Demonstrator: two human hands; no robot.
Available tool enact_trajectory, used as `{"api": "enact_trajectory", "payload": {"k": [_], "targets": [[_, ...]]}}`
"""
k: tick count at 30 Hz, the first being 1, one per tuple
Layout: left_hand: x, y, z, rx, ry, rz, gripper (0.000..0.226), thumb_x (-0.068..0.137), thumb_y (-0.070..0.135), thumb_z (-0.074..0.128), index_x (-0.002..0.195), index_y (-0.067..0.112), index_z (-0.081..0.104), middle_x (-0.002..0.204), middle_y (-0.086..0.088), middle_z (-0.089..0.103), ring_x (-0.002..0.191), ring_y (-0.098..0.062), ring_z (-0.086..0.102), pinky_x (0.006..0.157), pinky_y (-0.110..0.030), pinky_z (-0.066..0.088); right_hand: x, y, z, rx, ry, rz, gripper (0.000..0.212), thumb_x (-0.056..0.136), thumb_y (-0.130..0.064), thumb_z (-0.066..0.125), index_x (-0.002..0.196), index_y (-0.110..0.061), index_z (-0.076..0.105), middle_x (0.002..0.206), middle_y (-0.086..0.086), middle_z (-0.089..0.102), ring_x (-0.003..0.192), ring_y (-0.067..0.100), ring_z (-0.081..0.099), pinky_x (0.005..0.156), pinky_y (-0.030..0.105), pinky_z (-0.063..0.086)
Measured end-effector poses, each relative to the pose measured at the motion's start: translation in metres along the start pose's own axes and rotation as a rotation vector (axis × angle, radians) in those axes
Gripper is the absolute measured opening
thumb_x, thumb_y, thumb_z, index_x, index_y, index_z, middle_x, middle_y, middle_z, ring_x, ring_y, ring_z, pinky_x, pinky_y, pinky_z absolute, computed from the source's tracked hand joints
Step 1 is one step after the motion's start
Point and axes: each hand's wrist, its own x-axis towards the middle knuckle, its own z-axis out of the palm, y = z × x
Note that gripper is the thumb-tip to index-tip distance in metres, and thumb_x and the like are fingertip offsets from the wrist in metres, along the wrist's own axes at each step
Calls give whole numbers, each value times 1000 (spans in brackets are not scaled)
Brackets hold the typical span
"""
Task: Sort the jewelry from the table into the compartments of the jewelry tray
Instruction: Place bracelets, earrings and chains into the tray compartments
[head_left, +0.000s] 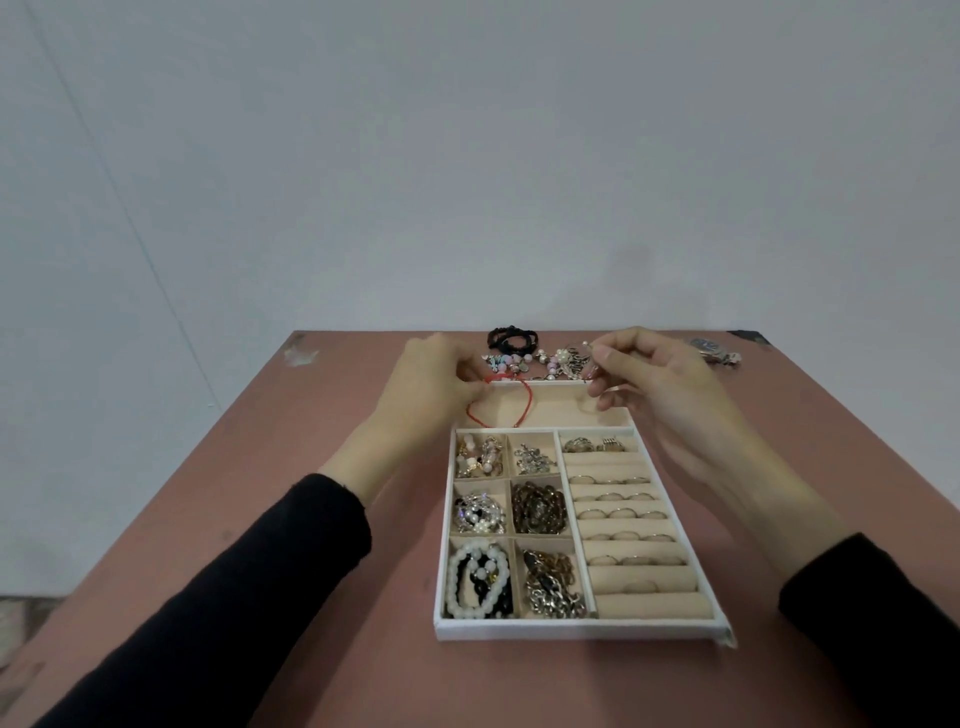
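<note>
A white jewelry tray (576, 631) with beige compartments lies on the pink table. My left hand (431, 384) pinches a red cord bracelet (163, 402) whose loop hangs over the tray's long far compartment. My right hand (654, 384) pinches a small silver piece (589, 366) above the tray's far right corner. Loose jewelry (540, 358) lies in a row just behind the tray: beads, pearls and silver charms. The left compartments hold bracelets, chains and earrings; the ring rolls on the right hold several rings.
Black hair ties (511, 339) lie at the table's far edge. A wristwatch (714, 351) rests at the far right of the table. The table (260, 467) ends against a grey wall.
</note>
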Motion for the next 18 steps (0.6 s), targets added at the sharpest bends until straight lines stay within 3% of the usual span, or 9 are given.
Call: {"api": "enact_trajectory", "payload": {"k": [5,11,15,18], "targets": [[-2,5,2,330,26,67,17,79,17,65,90,25,74,90,2,72,95,-22,58,69,-26,37,-2,1,2,-54,-4,-7,5,89,-7,58,86,-8,62,74,4,60,65,14,57,63,27,45],[2,4,7,408,-4,88,14,80,17,64,88,25,72,93,-1,70,99,-23,56,68,-28,38,-9,-1,6,-187,-34,-30,6,89,-7,58,89,-7,64,72,2,62,67,13,56,67,29,47],[-2,-1,7,250,48,21,8,79,27,68,85,22,69,83,4,66,87,-18,59,66,-26,40,-15,-4,12,-281,-73,-44,7,89,-10,59,91,-7,65,76,4,63,68,12,56,66,29,47],[-9,-4,4,26,126,-66,10,81,30,65,83,21,69,73,8,61,74,-11,58,62,-25,40,-19,-5,17,-311,-120,-37,7,88,-10,60,92,-8,65,76,3,63,66,8,56,61,21,48]]}}
